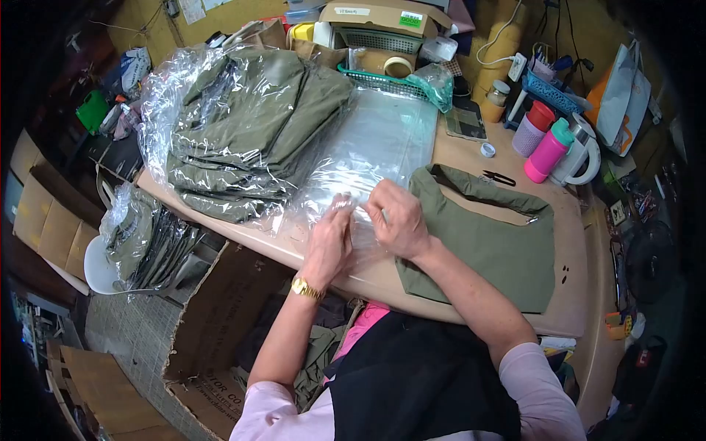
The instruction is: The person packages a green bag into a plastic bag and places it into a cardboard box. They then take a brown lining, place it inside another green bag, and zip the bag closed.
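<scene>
Both hands meet at the near edge of a stack of clear plastic bags (393,128) on the table. My left hand (331,242), with a gold watch on its wrist, pinches clear film between its fingers. Just right of it, my right hand (398,220) is closed on the same film. A folded olive green garment (485,246) lies flat beside my right forearm. To the left, a pile of olive garments in clear plastic (250,125) rests on the table. The exact edge of the film between the fingers is hard to make out.
Small black scissors (499,178) lie beyond the folded garment. A pink bottle (549,156), a kettle (581,151) and a green basket (382,79) stand along the back. Below the table edge is an open cardboard box (213,331); a white chair (103,268) holds bagged garments.
</scene>
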